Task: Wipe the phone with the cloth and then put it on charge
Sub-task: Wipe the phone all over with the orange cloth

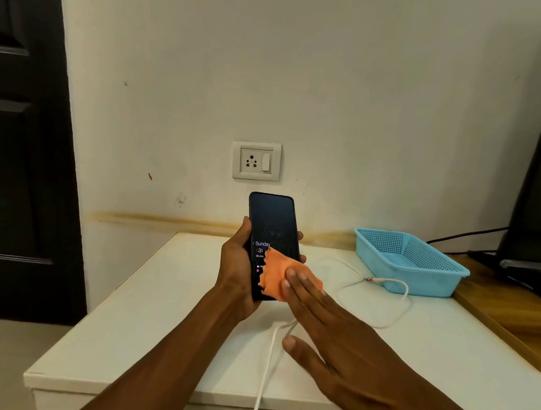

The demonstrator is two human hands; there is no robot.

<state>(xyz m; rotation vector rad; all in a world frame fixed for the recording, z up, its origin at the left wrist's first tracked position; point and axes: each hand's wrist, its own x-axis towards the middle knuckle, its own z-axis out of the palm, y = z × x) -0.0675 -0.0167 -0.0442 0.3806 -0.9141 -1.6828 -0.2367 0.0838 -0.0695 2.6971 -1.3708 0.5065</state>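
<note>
I'm seeing white table (135, 317), wall socket (256, 161), blue basket (423, 282), left hand (237, 266) gripping phone (271, 217), right hand (343, 345) flat, fingers (302, 289) pressing cloth (277, 276) onto it

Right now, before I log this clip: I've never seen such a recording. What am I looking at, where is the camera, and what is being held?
There is no machine here, only a person's two bare hands. They are filmed by one wide-angle camera worn on the head, looking forward and down. The left hand grips a dark phone, its screen lit, above a white table. The right hand presses an orange cloth against the lower screen with straight fingers. On the table lie a white cable and a blue basket. A wall socket behind has nothing plugged in.
</note>
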